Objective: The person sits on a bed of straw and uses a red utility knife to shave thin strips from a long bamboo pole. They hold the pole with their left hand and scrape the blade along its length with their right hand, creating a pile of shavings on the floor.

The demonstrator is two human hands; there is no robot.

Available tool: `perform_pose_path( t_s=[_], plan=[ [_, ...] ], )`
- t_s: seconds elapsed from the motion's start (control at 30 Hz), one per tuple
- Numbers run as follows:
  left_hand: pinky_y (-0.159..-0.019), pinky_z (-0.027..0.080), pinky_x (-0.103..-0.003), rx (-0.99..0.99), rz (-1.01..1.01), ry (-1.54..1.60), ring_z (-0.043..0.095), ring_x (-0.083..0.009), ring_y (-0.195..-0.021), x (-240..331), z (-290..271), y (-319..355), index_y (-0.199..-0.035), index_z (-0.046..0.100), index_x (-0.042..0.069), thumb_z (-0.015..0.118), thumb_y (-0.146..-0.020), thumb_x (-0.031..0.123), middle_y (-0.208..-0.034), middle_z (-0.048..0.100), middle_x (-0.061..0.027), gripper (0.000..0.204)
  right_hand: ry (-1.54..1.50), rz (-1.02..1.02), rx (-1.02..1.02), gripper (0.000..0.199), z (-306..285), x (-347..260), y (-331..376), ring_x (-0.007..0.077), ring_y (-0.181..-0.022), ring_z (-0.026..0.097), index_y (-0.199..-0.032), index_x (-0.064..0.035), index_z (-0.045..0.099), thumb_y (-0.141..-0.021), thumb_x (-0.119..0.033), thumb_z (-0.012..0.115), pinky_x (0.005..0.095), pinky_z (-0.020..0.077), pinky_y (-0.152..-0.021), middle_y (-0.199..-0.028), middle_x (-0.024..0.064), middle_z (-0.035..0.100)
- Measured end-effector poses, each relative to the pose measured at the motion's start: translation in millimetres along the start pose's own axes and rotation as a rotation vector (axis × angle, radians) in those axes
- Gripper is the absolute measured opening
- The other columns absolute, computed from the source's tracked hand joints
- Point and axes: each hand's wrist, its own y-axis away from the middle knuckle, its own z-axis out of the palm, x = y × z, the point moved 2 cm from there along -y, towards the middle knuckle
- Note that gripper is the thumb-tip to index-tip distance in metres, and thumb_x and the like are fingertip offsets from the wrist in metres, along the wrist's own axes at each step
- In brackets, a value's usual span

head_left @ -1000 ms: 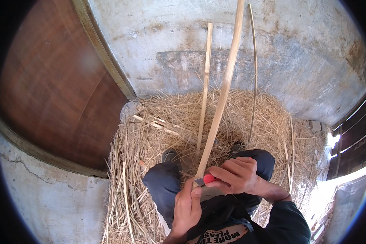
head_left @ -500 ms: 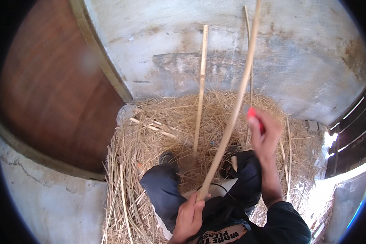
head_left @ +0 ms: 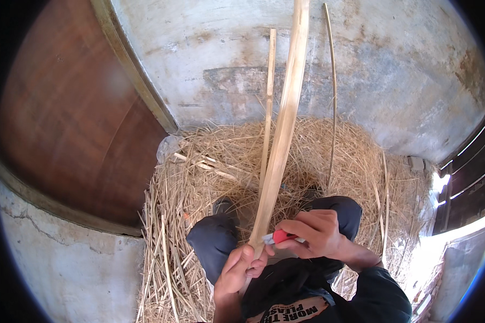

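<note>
A long, pale bamboo strip [head_left: 286, 124] rises from my lap toward the wall, its broad, flat face turned up. Near its lower end my left hand [head_left: 240, 269] is closed around it, thumb on top. In my right hand [head_left: 318, 234] is a red utility knife [head_left: 283, 236]. Its blade touches or nearly touches the strip's right edge, just above my left fingers; exact contact is too small to tell. The lower tip of the strip is hidden by my left hand and dark clothing.
A bamboo stick [head_left: 270, 81] and a thinner curved one [head_left: 333, 91] lean on the stained wall [head_left: 393, 81]. Straw and shavings [head_left: 355, 156] cover the floor around my feet. Short cut pieces [head_left: 213, 169] lie at left, near a brown door [head_left: 75, 118]. A slatted opening [head_left: 463, 177] stands at right.
My right hand has come down and left with the knife, from beside the strip to just above my left hand. The strip has turned to show its flat face and swung left.
</note>
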Motion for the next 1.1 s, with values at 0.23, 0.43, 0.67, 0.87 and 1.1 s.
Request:
perform_pose_path(
  t_s=[0.23, 0.43, 0.67, 0.87, 1.1],
  plan=[
    [-0.059, 0.038, -0.027, 0.199, 0.137, -0.314, 0.043, -0.0099, -0.066, 8, 19, -5, -0.122, 0.06, -0.002, 0.046, -0.117, 0.045, -0.082, 0.051, -0.0009, 0.049, 0.038, -0.014, -0.016, 0.039, 10, -1, 3, 0.0134, -0.051, 0.06, -0.111, -0.0133, 0.075, -0.085, -0.04, 0.087, 0.0287, 0.0459, -0.048, -0.073, -0.0034, 0.06],
    [-0.069, 0.052, -0.044, 0.373, 0.243, -0.768, 0.066, -0.0349, -0.072, 19, 29, -4, -0.126, 0.057, -0.002, 0.051, -0.115, 0.024, -0.086, 0.066, -0.0196, 0.03, 0.033, -0.025, -0.029, 0.039, 8, -3, 0, 0.0135, -0.051, 0.06, -0.112, -0.013, 0.075, -0.085, -0.039, 0.086, 0.0287, 0.0465, -0.048, -0.074, -0.0036, 0.061],
    [-0.072, 0.054, -0.053, 0.449, 0.28, -0.907, 0.07, -0.052, -0.083, 25, 42, -5, -0.13, 0.055, -0.003, 0.053, -0.112, 0.018, -0.092, 0.069, -0.029, 0.028, 0.075, -0.043, -0.023, 0.037, 6, -6, -2, 0.0118, -0.051, 0.06, -0.109, -0.0145, 0.075, -0.084, -0.04, 0.087, 0.0264, 0.0452, -0.048, -0.074, -0.0052, 0.061],
    [-0.073, 0.054, -0.055, 0.471, 0.304, -0.977, 0.069, -0.055, -0.085, 24, 43, -5, -0.129, 0.055, -0.004, 0.054, -0.111, 0.015, -0.093, 0.07, -0.0312, 0.027, 0.095, -0.033, 0.017, 0.037, 6, -6, -3, 0.0104, -0.051, 0.059, -0.107, -0.0162, 0.077, -0.082, -0.041, 0.088, 0.0255, 0.0431, -0.047, -0.073, -0.0067, 0.062],
    [-0.073, 0.055, -0.055, 0.476, 0.323, -1.009, 0.069, -0.055, -0.085, 23, 43, -5, -0.128, 0.055, -0.005, 0.055, -0.111, 0.016, -0.092, 0.07, -0.0312, 0.028, 0.119, -0.054, 0.025, 0.037, 5, -5, -4, 0.0094, -0.051, 0.058, -0.105, -0.0172, 0.078, -0.081, -0.043, 0.088, 0.0253, 0.0421, -0.047, -0.07, -0.007, 0.061]
  ],
)
